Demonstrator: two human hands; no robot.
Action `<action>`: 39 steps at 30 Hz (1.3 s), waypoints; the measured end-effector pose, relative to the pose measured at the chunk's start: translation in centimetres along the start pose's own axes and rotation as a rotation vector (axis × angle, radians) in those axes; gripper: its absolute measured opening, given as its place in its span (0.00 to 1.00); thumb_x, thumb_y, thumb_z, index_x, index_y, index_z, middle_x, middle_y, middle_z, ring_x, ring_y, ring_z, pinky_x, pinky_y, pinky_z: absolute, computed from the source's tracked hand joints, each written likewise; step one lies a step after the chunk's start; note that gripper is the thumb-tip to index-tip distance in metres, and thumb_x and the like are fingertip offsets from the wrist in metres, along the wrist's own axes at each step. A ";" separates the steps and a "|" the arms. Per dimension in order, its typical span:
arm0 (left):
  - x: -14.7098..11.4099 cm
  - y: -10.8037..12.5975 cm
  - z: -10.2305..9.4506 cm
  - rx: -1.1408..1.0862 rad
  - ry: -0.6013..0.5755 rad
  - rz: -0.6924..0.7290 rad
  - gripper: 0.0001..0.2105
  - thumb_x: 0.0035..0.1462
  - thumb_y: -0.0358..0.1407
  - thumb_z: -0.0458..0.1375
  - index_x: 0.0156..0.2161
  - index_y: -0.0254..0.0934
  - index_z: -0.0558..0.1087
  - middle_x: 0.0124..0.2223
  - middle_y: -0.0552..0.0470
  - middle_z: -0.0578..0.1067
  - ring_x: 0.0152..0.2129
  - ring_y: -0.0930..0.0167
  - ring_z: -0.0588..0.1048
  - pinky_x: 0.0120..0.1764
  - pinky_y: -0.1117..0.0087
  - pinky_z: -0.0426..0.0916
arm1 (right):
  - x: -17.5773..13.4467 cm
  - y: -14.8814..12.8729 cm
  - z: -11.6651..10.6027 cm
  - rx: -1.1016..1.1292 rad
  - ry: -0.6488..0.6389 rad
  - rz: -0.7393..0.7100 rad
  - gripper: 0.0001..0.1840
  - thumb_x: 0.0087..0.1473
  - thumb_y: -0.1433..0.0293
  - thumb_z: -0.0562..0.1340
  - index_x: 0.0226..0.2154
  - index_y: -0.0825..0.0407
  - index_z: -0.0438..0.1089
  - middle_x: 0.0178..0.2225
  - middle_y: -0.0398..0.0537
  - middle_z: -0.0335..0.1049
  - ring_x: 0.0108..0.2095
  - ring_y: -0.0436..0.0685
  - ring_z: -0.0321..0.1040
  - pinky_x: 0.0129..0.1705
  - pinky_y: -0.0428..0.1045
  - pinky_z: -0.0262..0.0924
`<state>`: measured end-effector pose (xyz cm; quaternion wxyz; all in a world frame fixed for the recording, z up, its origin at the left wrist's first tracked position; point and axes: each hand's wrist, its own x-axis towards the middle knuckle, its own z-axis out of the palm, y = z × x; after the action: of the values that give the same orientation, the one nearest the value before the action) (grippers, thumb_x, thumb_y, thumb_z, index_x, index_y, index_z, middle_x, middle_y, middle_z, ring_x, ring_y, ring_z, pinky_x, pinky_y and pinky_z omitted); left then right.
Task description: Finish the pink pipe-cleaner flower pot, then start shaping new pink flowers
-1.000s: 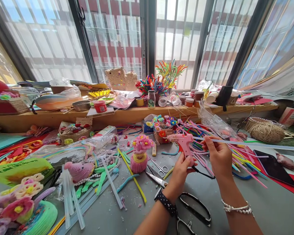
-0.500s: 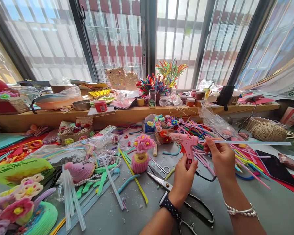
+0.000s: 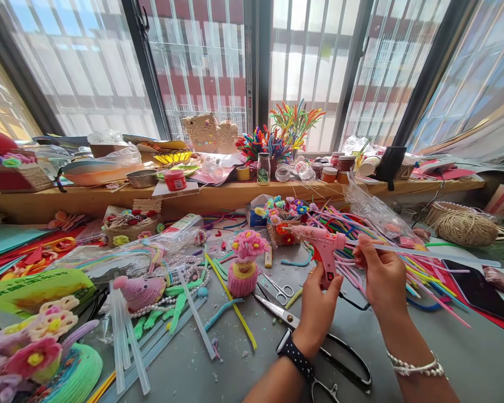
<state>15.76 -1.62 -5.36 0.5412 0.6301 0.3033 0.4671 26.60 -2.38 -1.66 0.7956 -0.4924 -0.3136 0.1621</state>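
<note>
A pink hot glue gun (image 3: 328,246) is gripped by its handle in my left hand (image 3: 318,313), nozzle pointing left. My right hand (image 3: 384,280) pinches a long translucent glue stick (image 3: 449,257) close to its front end. That end is at the back of the gun; whether it sits inside the gun I cannot tell. Large scissors (image 3: 292,320) lie partly under my left wrist, with small scissors (image 3: 283,292) just beyond. To the left of the gun stands a pink pot of fuzzy flowers (image 3: 243,280).
More glue sticks (image 3: 120,341) lie at the left beside a pink knitted piece (image 3: 140,294). Loose pipe cleaners (image 3: 420,274) spread behind my right hand, near a phone (image 3: 479,288) and a twine ball (image 3: 466,225). A cluttered windowsill (image 3: 218,193) runs along the back.
The glue stick has tilted, its far right end now lower. My right hand has shifted slightly with it. My left hand keeps its hold on the glue gun.
</note>
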 end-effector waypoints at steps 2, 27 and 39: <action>0.0 -0.1 0.0 0.009 0.002 0.002 0.08 0.52 0.38 0.53 0.36 0.36 0.68 0.32 0.51 0.69 0.30 0.70 0.64 0.33 0.72 0.57 | -0.1 0.0 0.1 0.000 0.004 -0.005 0.17 0.38 0.59 0.67 0.18 0.54 0.64 0.16 0.37 0.61 0.16 0.45 0.55 0.18 0.43 0.51; -0.3 0.0 0.4 0.083 -0.032 0.013 0.08 0.52 0.34 0.53 0.38 0.34 0.69 0.33 0.51 0.70 0.29 0.71 0.65 0.34 0.72 0.59 | -0.4 0.5 0.3 0.028 0.120 -0.031 0.21 0.39 0.61 0.67 0.13 0.53 0.56 0.13 0.33 0.52 0.15 0.42 0.46 0.17 0.43 0.41; 0.1 0.3 0.2 0.104 0.009 0.001 0.10 0.53 0.35 0.52 0.39 0.33 0.69 0.34 0.49 0.71 0.29 0.71 0.66 0.34 0.71 0.60 | -0.6 0.3 0.9 0.080 -0.040 0.081 0.20 0.31 0.59 0.70 0.26 0.54 0.69 0.21 0.40 0.67 0.20 0.46 0.60 0.23 0.44 0.57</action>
<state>15.90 -1.68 -5.01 0.5060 0.6553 0.3295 0.4539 25.57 -1.97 -1.80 0.8012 -0.4690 -0.3024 0.2162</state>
